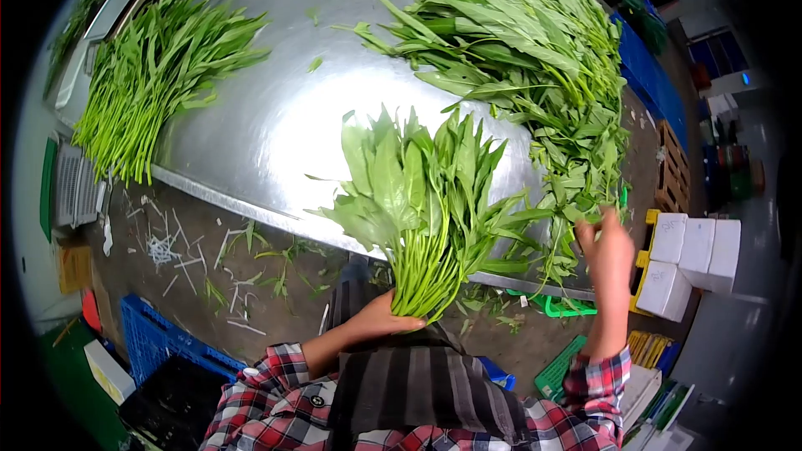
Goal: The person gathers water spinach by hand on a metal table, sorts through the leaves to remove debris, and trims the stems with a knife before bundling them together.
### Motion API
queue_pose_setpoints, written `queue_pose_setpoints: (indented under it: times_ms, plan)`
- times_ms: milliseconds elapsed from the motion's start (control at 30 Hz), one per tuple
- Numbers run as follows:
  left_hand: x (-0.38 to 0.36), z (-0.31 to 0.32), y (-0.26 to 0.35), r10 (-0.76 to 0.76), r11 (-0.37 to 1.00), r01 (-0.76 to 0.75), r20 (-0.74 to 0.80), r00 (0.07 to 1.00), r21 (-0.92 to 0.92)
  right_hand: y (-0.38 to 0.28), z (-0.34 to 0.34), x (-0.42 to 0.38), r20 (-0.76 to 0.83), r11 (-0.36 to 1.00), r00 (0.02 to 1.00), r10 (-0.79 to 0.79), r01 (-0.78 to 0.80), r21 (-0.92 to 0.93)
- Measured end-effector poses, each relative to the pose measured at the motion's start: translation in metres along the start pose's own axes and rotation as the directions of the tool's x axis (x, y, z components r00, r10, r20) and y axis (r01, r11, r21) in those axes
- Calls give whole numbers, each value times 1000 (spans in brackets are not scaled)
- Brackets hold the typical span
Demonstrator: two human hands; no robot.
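My left hand (384, 320) is wrapped round the lower stems of a bunch of water spinach (422, 209), held upright in front of my apron at the table's near edge. To the right, my right hand (608, 249) is raised with its fingers curled, beside trailing leaves at the pile's near end. Its fingertips are slightly blurred, and what they hold, if anything, cannot be made out. A large heap of water spinach (518, 33) covers the right side of the metal table (242, 125). Another bundle of water spinach (159, 75) lies at the table's left edge, stems toward me.
Loose leaves and white strips (171, 250) litter the floor. A blue plastic crate (171, 338) stands at lower left, and a green basket (560, 367) at lower right. White boxes (689, 255) and a wooden pallet (672, 167) are at the right.
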State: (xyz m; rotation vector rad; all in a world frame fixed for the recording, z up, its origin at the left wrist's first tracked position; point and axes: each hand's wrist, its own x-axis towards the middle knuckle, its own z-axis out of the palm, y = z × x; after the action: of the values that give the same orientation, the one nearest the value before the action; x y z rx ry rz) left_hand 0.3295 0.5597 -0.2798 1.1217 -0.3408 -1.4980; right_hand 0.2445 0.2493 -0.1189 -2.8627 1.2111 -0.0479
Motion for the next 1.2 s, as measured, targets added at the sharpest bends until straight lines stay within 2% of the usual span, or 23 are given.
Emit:
queue_pose_setpoints:
  times_ms: [33,67,100,133,167,200,267,333,367,467,533,600,633,700,733,767,900,933,1033,1100,1133,1167,1200]
  plan:
    - [0,-3,2,-9,1000,9,35,999,-1,9,3,-19,190,993,980,-61,40,111]
    - [1,-3,3,-19,1000,19,68,998,-4,6,7,-40,473,958,871,-136,-6,286]
    - [0,-1,7,-44,999,46,63,997,-23,1,18,-59,693,907,686,-222,-115,404]
    - [1,-3,9,-85,996,89,98,992,-30,-7,34,-78,806,846,500,-317,-236,479]
    - [2,-5,10,-128,990,134,131,983,-35,-16,57,-94,820,805,356,-448,-239,543]
    - [2,-7,12,-171,983,180,164,971,-37,-23,77,-105,790,725,278,-546,-316,612]
    - [1,-7,17,-224,966,243,185,957,-88,-38,113,-115,690,455,249,-680,-593,664]
    - [-2,-5,31,-247,947,287,239,939,-146,-54,135,-117,624,168,269,-734,-818,550]
    - [-2,-5,28,-196,969,224,229,953,-102,-63,142,-117,600,26,277,-751,-895,446]
    - [-12,-6,43,-276,961,254,309,910,112,-99,145,-107,357,-341,391,-848,-919,198]
    - [-17,-3,48,-325,945,307,258,910,108,-111,144,-101,258,-437,438,-861,-897,66]
    - [-22,-4,53,-341,939,322,226,912,117,-123,138,-94,295,-438,407,-864,-898,-43]
    - [-22,-16,38,-353,928,302,256,900,217,-128,132,-92,430,-427,411,-803,-902,65]
    - [-32,-21,33,-99,965,93,14,995,244,-138,120,-87,644,-329,429,-634,-903,277]
    - [-37,-22,35,40,959,-8,-109,993,282,-144,116,-84,605,-384,506,-614,-862,332]
    - [-44,-9,76,87,879,-6,-149,985,477,-151,116,-80,571,-361,553,-606,-831,422]
    - [-46,3,84,289,693,67,-361,886,718,-177,113,-82,482,-312,712,-510,-676,668]
    - [-44,1,81,339,708,49,-400,851,704,-184,113,-85,485,-318,721,-494,-669,672]
    - [-41,-9,49,476,714,7,-492,729,700,-197,100,-89,412,-95,756,-509,-525,846]
    - [-42,-19,38,527,729,-78,-485,697,680,-203,103,-94,361,20,755,-548,-419,908]
    - [-42,-24,31,552,734,-121,-483,680,668,-206,103,-97,373,25,730,-572,-439,898]
    - [-42,-29,23,637,659,-128,-460,619,741,-210,103,-98,382,31,705,-598,-457,889]
    - [-43,-32,16,586,738,-140,-524,618,660,-213,104,-100,391,37,677,-624,-474,880]
